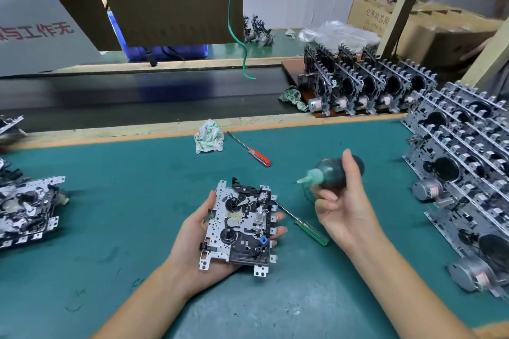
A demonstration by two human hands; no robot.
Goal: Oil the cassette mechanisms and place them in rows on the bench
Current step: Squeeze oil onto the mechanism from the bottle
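My left hand [192,242] holds a cassette mechanism [239,228] face up above the green bench mat [124,201], thumb on its left edge and fingertips showing past its right edge. The mechanism is a silver perforated plate with black gears and a small blue part. My right hand [344,209] grips a dark green oil bottle [333,173] to the right of the mechanism, its pale green nozzle pointing left, clear of the plate. Rows of mechanisms [468,173] stand along the bench's right side.
A red-handled screwdriver [250,150] and a crumpled cloth [208,136] lie at the mat's far edge. A green-handled screwdriver [305,226] lies between my hands. More mechanisms [27,206] sit at left, others [358,88] on a board by the black conveyor [137,96]. Cardboard boxes stand far right.
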